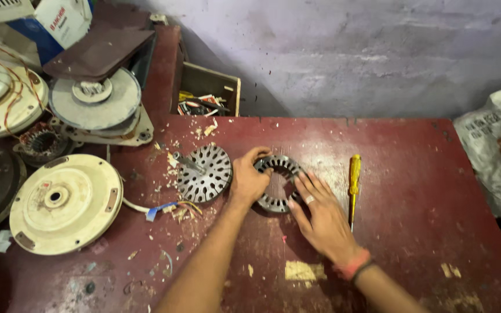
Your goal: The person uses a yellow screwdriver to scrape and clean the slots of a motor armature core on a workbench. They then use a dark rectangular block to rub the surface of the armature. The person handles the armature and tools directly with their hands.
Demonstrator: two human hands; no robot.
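A grey slotted metal stator ring [280, 166] lies flat on the dark red table [413, 191]. My left hand [247, 181] grips the ring's left rim, fingers curled over its top edge. My right hand [320, 215] rests flat on the ring's right and lower side, fingers spread, a ring on one finger. Just left of my left hand lies a round metal rotor [206, 172] with radial slots and a short shaft. A yellow-handled screwdriver [354, 182] lies right of my right hand, pointing toward me.
A cream round motor cover [65, 203] with loose coloured wires [166, 207] sits at the left. Behind it are stacked fan motor parts [95, 103], a copper-wound stator [43, 142] and a small box of scraps [207, 95]. A grey sack [497, 145] stands at right. Paper bits litter the table.
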